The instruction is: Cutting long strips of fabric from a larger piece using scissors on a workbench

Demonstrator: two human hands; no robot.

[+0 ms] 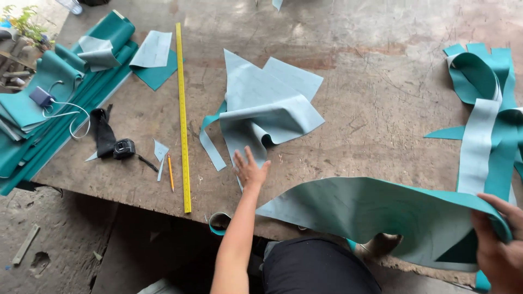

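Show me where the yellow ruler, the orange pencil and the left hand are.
yellow ruler (pixel 182 109), head view, middle of its length.
orange pencil (pixel 170 172), head view, mid-shaft.
left hand (pixel 250 171), head view, back of hand.

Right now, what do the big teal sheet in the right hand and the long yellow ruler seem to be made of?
The teal sheet looks like faux leather or vinyl: smooth teal face, pale grey backing, and it bends in soft curves where the right hand grips it. Real leather cannot be ruled out. The yellow ruler seems painted metal or wood: thin, straight, rigid, matte; which one is unclear.
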